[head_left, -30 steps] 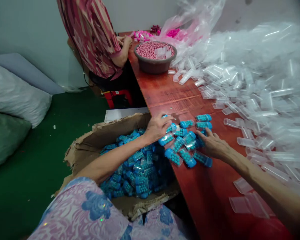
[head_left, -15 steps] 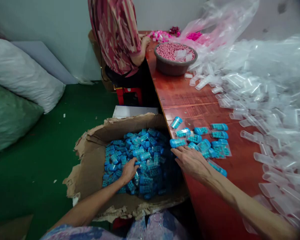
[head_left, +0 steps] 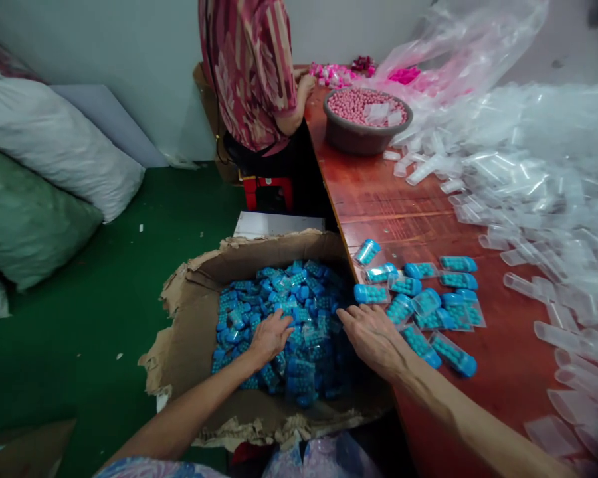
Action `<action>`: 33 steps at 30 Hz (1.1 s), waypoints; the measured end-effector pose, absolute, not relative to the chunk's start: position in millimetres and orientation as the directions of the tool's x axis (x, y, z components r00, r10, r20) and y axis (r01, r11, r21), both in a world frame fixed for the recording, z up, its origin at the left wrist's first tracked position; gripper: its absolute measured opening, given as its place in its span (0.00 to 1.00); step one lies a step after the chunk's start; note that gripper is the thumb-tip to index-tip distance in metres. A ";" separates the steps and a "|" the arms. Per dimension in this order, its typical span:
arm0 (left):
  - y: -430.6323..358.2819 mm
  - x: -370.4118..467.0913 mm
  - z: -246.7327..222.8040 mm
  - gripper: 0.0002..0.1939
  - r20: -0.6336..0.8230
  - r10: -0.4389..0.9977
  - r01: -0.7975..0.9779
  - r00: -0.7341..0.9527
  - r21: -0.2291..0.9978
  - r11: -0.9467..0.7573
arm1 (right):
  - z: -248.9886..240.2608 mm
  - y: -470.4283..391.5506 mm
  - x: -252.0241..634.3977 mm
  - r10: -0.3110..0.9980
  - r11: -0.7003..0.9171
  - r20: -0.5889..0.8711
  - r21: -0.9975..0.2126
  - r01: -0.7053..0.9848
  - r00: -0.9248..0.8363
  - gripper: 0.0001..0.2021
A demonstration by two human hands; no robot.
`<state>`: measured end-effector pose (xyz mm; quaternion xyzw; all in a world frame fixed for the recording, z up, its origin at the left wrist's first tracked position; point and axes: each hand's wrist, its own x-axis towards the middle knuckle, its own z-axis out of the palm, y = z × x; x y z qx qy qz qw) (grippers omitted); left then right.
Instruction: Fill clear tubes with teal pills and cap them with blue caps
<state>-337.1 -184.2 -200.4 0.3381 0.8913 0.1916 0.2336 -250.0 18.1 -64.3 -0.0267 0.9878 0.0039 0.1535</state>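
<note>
We see the red wooden table (head_left: pixel 403 206) running from 12 to 5 o'clock, with the heap of empty clear tubes (head_left: pixel 538 172) along its 3 o'clock side and the torn cardboard box (head_left: pixel 194 318) on the green floor at 7 o'clock. A second ago our left hand (head_left: pixel 272 335) was up on the table among the blue-capped tubes (head_left: pixel 418 299); it has since dropped into the box and now lies flat, fingers spread, on the pile of filled tubes (head_left: pixel 284 312) there, holding nothing we can see. Our right hand (head_left: pixel 376 338) has slid back toward the table edge at 6 o'clock, open and palm down, just beside the tubes remaining on the table. So a handful seems to have gone into the box, with about a dozen left. At 12 o'clock a co-worker in a patterned top (head_left: pixel 249 73) sits by a bowl of pink beads (head_left: pixel 366 116); their hands are mostly hidden. Whether our left fingers pinch anything underneath, we cannot tell.
</note>
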 end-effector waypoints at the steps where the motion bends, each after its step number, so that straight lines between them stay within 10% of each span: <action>1: -181.5 -337.1 -195.3 0.13 -0.282 0.704 0.519 -0.652 0.511 0.685 | -66.6 14.5 -251.1 -0.061 0.998 -0.316 -0.013 -0.060 -0.947 0.11; 10: -152.3 -327.1 -131.7 0.11 -0.316 0.767 0.423 -0.559 0.687 0.591 | -108.9 -20.3 -246.9 -0.082 0.931 -0.338 -0.362 0.049 -0.938 0.27; 15: -145.6 -325.6 -99.7 0.11 -0.351 0.770 0.338 -0.533 0.746 0.574 | -104.6 -20.5 -242.9 -0.074 0.748 -0.242 -0.655 0.107 -0.967 0.11; 27: -145.0 -331.7 -68.6 0.15 -0.202 0.649 0.191 -0.734 0.855 0.482 | -96.1 -12.4 -234.2 0.230 0.240 -0.196 -0.938 0.251 -0.953 0.06; 33: -143.0 -318.9 -90.7 0.16 -0.345 0.785 -0.208 -0.515 0.938 0.276 | -84.1 -11.0 -231.1 0.245 0.000 -0.327 -0.942 0.337 -0.913 0.12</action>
